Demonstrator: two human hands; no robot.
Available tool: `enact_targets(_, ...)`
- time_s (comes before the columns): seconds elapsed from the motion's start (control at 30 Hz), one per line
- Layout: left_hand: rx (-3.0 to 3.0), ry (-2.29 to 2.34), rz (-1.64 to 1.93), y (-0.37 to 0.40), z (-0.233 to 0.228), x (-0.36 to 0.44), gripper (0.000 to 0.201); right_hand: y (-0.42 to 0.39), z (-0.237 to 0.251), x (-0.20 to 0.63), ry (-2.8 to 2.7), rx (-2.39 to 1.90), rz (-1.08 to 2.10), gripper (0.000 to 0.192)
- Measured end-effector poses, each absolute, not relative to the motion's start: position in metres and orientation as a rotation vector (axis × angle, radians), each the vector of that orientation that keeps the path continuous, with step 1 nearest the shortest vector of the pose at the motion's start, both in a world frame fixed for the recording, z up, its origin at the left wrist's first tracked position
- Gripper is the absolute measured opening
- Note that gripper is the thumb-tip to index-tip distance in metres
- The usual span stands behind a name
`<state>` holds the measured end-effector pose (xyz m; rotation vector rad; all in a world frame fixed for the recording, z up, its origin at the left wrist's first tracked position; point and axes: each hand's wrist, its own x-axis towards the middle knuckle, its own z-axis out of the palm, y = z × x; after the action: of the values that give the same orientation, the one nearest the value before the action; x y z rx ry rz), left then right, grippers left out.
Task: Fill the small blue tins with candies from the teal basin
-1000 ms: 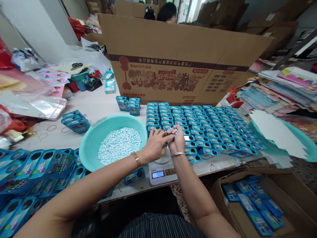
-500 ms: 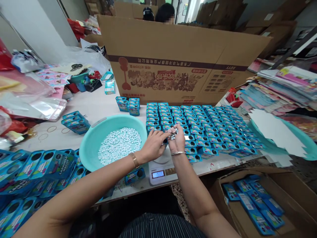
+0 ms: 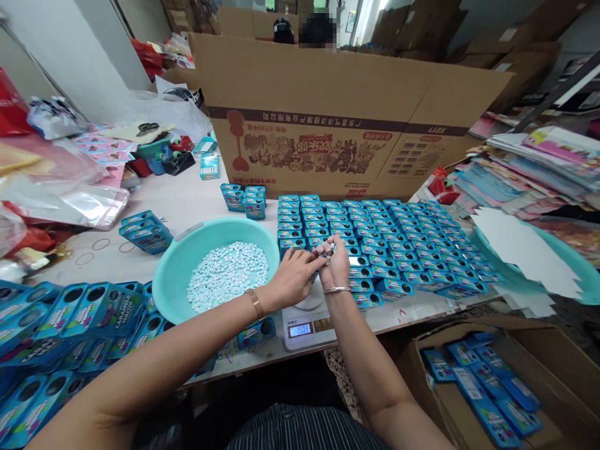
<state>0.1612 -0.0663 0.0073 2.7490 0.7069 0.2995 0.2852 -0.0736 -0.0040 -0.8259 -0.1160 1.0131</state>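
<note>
Right grip [image 3: 336,269] cupped round candies [image 3: 333,248], left grip [image 3: 294,275] at its 9 o'clock, hold unclear; likely light, hard, slippery, so pinch singly by edges.

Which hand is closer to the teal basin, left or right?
Left. The left hand is just beyond the right rim of the teal basin; the right hand is farther to the right, cupping pale pieces.
</note>
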Motion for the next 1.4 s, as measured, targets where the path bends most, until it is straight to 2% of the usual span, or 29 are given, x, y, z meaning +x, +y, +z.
enact_targets(0.27,2.726,0.751,0.314,-0.062,0.006,0.159,0.048,-0.072,0.0,0.287,-0.046,-0.784,1.016,0.031)
enact_targets(0.43,2.709,0.703,0.35,-0.062,0.009,0.161,0.045,-0.071,0.0,0.29,-0.021,-0.769,1.07,0.036)
enact_targets(0.63,2.646,0.733,0.414,-0.058,0.008,0.159,0.03,-0.073,0.001,0.294,0.051,-0.706,1.134,0.037)
enact_targets(0.87,2.643,0.711,0.491,-0.06,0.004,0.161,0.052,-0.071,-0.004,0.294,0.04,-0.723,1.104,0.041)
enact_targets(1.07,2.69,0.724,0.468,-0.06,0.004,0.161,0.053,-0.072,-0.006,0.295,0.077,-0.721,1.127,0.04)
enact_targets(1.2,2.676,0.721,0.473,-0.06,0.006,0.162,0.043,-0.073,-0.003,0.293,0.085,-0.723,1.119,0.037)
enact_targets(1.4,2.784,0.602,0.405,-0.063,0.009,0.162,0.05,-0.073,-0.001,0.288,0.068,-0.708,1.112,0.036)
